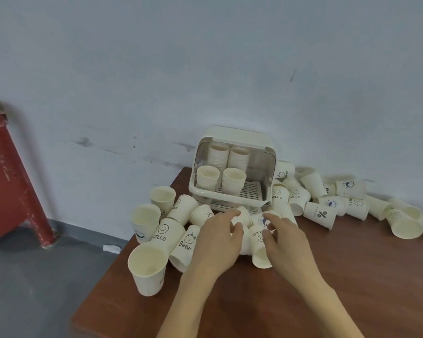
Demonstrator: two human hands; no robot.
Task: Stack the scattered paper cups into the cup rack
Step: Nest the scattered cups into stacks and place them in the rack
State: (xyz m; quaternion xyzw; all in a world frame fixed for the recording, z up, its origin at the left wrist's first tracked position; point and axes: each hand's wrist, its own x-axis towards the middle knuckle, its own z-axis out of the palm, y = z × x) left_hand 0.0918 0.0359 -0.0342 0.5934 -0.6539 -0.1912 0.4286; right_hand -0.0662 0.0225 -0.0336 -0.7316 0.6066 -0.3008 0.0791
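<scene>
Rack: the cup rack stands at the back of the tabletop, against the wall, lid raised; four nested stacks stand on its upper tray.
Loose cups: scattered paper cups lie tipped to the right of the rack; others stand or lie to its left, among them a "Bear" cup on its side and an upright cup at the near left.
Left hand: left hand is over the pile just in front of the rack, fingers curled around a small overturned cup.
Right hand: right hand has its fingers bent onto a lying "HELLO" cup; a full grip cannot be confirmed.
Step in hand, judged: gathering front cups for nesting.
Recommended practice: turn both cups mouth-up, align the rims, slide one into the other without crushing the paper, then lower the set onto a front stack.
Not determinable: the rack's lower tray is largely hidden by the cups and hands; cups under both palms are covered; far-right cups are cut off by the frame edge; small prints are unreadable.
</scene>
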